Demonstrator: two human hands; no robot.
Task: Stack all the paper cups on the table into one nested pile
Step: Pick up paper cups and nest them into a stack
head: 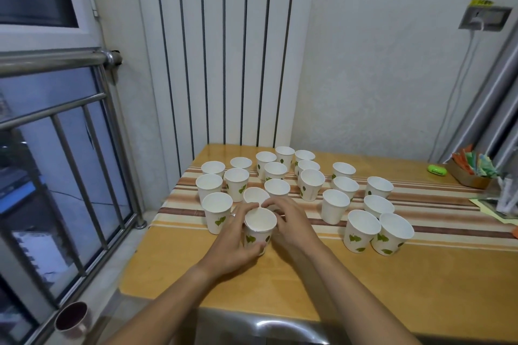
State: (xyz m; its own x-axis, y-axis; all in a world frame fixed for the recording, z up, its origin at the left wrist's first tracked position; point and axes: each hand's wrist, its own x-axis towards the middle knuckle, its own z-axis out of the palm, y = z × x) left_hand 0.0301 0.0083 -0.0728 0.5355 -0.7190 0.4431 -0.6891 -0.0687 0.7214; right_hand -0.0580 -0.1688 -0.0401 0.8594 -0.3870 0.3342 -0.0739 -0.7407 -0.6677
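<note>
Several white paper cups with green leaf prints stand upright on the striped cloth across the wooden table. Nearest me is a short nested pile of cups, its doubled rim showing. My left hand wraps the pile's left side and front. My right hand rests against its right side, fingers curled over the far rim toward another cup just behind. A single cup stands left of the pile. A pair of cups stands at the right front.
A railing and window run along the left. A radiator stands behind the table. A cardboard box of packets, a green object and a clear holder sit at the right edge. A dark cup stands low left.
</note>
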